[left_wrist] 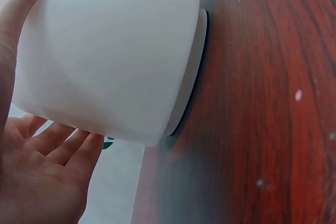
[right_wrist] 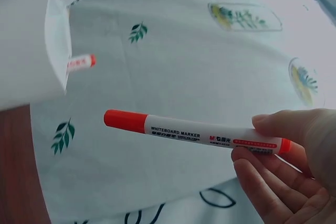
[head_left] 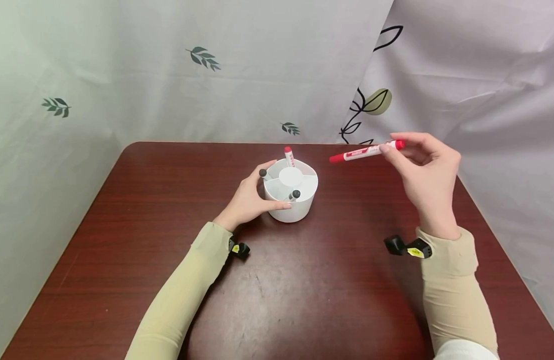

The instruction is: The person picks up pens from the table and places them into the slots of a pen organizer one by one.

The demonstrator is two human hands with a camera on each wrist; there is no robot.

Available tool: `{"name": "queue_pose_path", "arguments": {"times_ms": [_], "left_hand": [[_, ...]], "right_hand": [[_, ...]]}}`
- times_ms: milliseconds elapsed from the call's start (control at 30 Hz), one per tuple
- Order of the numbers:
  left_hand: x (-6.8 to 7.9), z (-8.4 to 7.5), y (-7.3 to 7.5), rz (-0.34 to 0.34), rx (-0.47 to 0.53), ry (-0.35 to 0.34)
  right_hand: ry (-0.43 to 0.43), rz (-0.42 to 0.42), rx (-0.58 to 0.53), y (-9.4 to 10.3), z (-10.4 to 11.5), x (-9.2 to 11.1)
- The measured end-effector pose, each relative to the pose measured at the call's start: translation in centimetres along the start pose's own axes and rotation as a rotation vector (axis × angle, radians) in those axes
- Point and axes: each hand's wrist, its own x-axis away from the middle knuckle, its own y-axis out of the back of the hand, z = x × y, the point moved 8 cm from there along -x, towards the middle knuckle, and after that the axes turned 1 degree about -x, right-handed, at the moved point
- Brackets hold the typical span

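A white round pen holder (head_left: 289,212) with dividers stands on the table. My left hand (head_left: 246,201) grips it from the left, thumb across the near side and fingers round the far side. Inside it stand a red-capped marker (head_left: 289,157) at the back, a black-capped marker (head_left: 263,174) at the left and another black-capped marker (head_left: 294,195) in front. To the right, above the table, my right hand (head_left: 427,172) pinches a red whiteboard marker (right_wrist: 194,132) near one end between thumb and fingers. Its red cap points left toward the holder, apart from it.
The dark red wooden table (head_left: 277,300) has its back edge just behind the holder. A pale curtain (head_left: 146,75) with leaf prints hangs behind and on both sides. A small black camera (head_left: 407,246) is worn on the right wrist, another black camera (head_left: 238,248) on the left.
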Motion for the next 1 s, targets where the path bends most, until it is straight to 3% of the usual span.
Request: {"name": "queue_pose_path", "arguments": {"times_ms": [433, 1000], "left_hand": [[-0.1, 0.1, -0.1, 0.005, 0.019, -0.001], [0.0, 0.0, 0.0, -0.001, -0.016, 0.0]], "right_hand": [[0.022, 0.07, -0.05, -2.4, 1.2, 0.9], [0.012, 0.23, 0.102, -5.1, 0.1, 2.0]]}}
